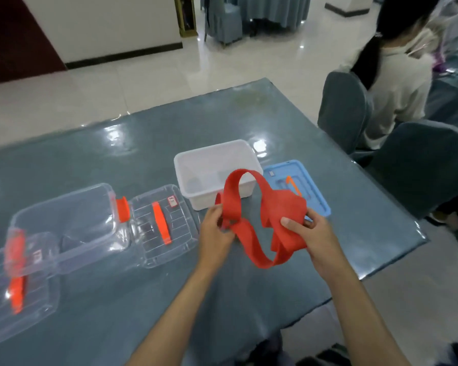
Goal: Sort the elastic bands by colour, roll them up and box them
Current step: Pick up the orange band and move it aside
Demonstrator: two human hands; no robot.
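A wide red elastic band [283, 207] hangs in loose loops above the table, held between both hands. My left hand [216, 228] pinches one end of it near the white box. A bunched part on the right is gripped by my right hand [312, 233]. Behind the band stands an open white box [193, 167], which looks empty. To the left lies a clear box [64, 215] with orange latches, also open.
A blue lid [320, 191] lies right of the white box. Two clear lids [167, 225] [13, 291] with orange handles lie on the grey-blue table [117, 299]. The table's right edge is close. A person sits on a covered chair [341, 112] at the far right.
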